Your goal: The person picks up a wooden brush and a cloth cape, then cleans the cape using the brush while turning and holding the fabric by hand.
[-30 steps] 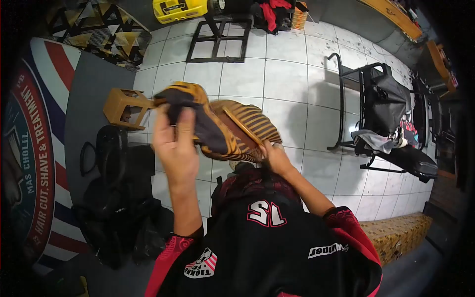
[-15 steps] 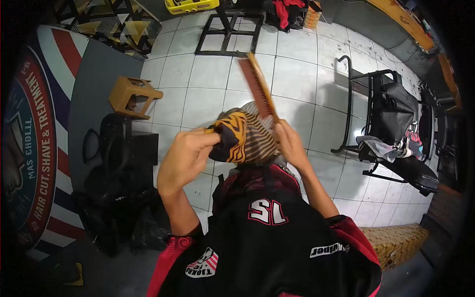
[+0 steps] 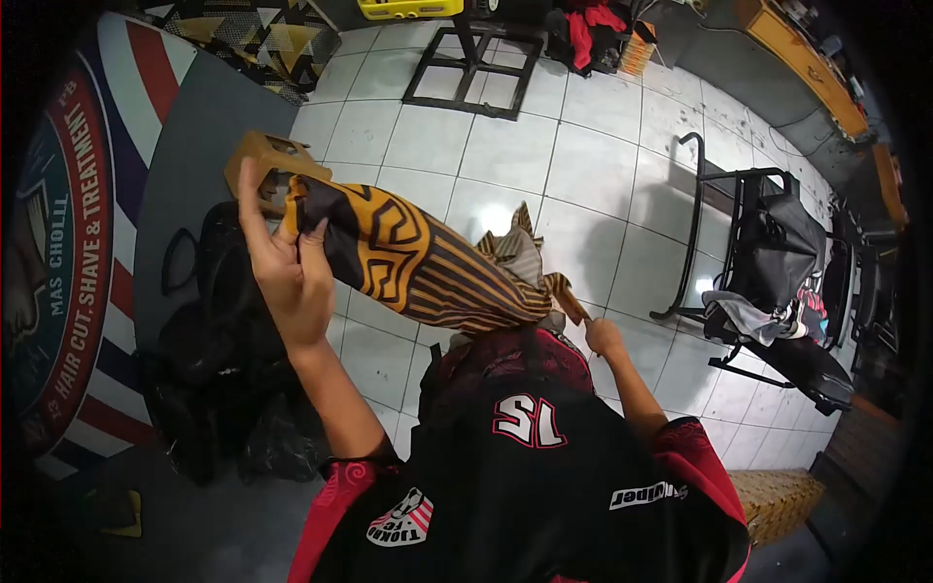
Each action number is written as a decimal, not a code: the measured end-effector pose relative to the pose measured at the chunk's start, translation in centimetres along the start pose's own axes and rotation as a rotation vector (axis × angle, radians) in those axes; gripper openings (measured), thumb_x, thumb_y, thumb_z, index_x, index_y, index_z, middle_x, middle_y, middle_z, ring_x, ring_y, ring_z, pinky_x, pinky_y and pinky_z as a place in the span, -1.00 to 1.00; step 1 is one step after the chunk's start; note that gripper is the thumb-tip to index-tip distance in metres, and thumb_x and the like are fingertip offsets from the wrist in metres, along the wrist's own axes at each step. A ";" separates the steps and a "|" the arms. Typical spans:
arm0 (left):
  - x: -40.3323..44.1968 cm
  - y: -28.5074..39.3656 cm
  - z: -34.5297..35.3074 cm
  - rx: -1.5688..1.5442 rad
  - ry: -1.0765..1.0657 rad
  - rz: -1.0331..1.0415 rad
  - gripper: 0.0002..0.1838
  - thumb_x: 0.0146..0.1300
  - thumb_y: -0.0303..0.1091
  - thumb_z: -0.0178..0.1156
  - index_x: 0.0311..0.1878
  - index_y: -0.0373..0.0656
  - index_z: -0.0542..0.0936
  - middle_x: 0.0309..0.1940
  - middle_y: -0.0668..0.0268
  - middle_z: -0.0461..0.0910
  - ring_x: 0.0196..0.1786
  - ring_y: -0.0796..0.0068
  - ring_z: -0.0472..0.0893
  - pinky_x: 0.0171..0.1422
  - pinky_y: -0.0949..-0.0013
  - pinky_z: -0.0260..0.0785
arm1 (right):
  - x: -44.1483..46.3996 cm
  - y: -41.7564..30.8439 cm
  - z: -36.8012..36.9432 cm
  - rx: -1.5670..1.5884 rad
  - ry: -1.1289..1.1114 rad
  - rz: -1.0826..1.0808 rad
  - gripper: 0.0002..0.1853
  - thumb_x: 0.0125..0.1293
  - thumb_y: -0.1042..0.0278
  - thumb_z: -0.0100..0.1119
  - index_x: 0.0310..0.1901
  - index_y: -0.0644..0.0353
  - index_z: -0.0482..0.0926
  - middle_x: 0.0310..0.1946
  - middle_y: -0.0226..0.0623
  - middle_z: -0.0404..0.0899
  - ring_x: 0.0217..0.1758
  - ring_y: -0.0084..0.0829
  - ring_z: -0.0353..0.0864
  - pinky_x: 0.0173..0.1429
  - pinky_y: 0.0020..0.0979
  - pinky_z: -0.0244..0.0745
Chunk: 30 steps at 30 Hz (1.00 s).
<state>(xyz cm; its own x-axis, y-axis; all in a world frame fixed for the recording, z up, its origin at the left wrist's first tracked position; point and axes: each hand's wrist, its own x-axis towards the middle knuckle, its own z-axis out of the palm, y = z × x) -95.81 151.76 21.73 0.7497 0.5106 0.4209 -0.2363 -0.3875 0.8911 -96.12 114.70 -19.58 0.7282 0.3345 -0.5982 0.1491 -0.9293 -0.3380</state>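
Observation:
A striped orange and black cloth (image 3: 428, 257) stretches from upper left down to the front of my shirt. At its upper left end, my left hand (image 3: 292, 257) pinches the dark edge between thumb and fingers, with one finger raised. My right hand (image 3: 604, 337) is closed at the lower right end of the cloth, around the handle of a brown comb-like tool (image 3: 567, 299). Part of that tool is hidden by the cloth and my hand. Behind the cloth, a gray striped, loosely bunched piece (image 3: 515, 255) shows.
A tan stool (image 3: 262, 160) stands behind my left hand, near black chairs (image 3: 219, 340). A black metal frame (image 3: 474, 73) lies on the tiled floor ahead. At right is a black-framed chair (image 3: 773, 243) with cloths on it. A patterned box-like bench (image 3: 777, 500) sits at lower right.
My left hand has moved up and left, drawing the striped cloth out long. My right hand has lowered and moved right with the brown tool, which was raised upright before.

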 end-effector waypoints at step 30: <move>0.2 -0.8 1.8 -0.989 0.067 -0.053 -0.55 0.31 -0.14 -0.18 -0.70 0.00 0.05 -0.77 0.47 -0.03 -0.66 0.58 -0.05 -0.49 0.40 -0.12 | -6.7 -22.2 -18.0 0.898 0.247 -0.383 -0.71 0.42 0.20 -0.33 -0.16 0.29 0.30 -0.57 0.09 0.42 -0.47 0.12 0.44 -0.42 -0.09 0.28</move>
<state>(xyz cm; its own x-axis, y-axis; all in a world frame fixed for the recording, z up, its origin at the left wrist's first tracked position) -94.41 150.81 20.79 0.7451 0.5628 0.3578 -0.6354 0.4363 0.6371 -92.23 130.27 5.01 0.8705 0.4489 -0.2015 -0.0831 -0.2696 -0.9594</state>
